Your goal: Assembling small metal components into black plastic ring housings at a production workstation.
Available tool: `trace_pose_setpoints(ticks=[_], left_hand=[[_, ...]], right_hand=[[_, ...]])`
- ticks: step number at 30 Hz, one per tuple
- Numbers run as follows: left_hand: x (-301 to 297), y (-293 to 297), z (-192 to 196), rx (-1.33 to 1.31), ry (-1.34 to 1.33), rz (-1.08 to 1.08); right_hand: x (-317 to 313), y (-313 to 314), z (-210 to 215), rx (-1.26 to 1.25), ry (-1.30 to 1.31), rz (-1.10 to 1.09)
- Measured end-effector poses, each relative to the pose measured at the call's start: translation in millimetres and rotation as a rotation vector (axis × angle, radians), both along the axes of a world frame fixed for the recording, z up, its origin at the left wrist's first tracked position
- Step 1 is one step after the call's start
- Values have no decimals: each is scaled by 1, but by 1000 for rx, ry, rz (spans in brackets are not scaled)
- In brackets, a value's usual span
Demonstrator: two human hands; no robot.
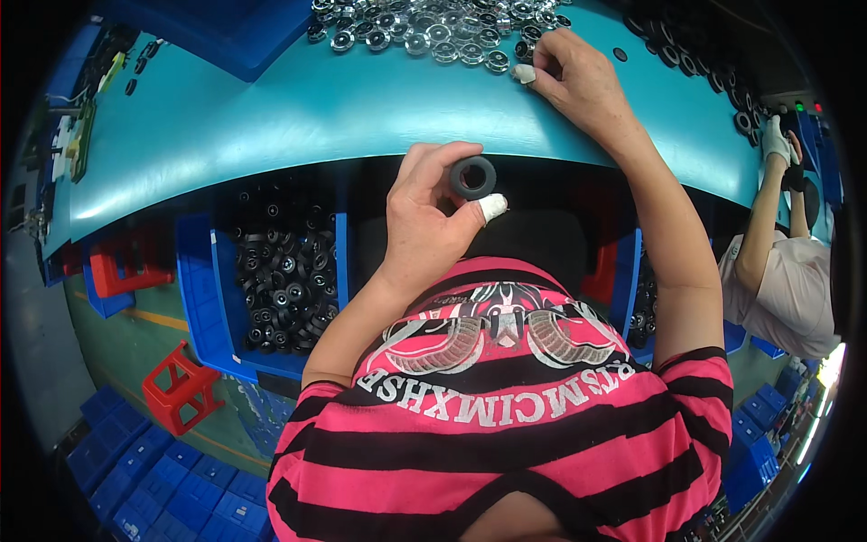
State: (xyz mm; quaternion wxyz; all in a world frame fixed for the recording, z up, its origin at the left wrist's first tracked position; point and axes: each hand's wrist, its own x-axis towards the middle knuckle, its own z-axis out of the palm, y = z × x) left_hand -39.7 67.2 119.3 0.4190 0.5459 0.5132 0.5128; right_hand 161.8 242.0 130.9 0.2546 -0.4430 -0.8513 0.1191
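In front of my chest, my left hand [423,212] grips a black rubber tyre [473,178] between fingers and thumb, its round hole facing up. White tape wraps the tip of that thumb. Over the far side of the teal table [361,108], my right hand [582,90] is closed, thumb and fingers drawn together at the edge of a pile of clear wheel hubs [440,32] with dark centres. Tape covers its thumb as well. Whatever those fingers hold, if anything, is hidden.
Black tyres [688,65] lie along the table's right side. A blue bin [230,298] of black wheels stands below the table edge at left. A blue tray [217,41] rests at the far left. Red stools [181,388] stand on the floor. A co-worker [781,271] works at right.
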Motion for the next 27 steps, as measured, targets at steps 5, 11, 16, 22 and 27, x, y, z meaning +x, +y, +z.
trace_pose_setpoints(ticks=[5,11,16,22,27], left_hand=[[-2,-5,-7,62,132,25],[-12,-8,-16,-200,-338,-166],[-17,-11,-47,-466,-1168,-454],[-15,-8,-55,-483,-1380,-477],[-18,-7,-58,-472,-1426,-474]], right_hand=[[-6,2,0,4,45,-45],[-4,10,-12,106,-4,11],[-26,-15,22,16,9,-11],[-39,-25,3,-59,52,84],[-19,-24,11,-6,135,34]])
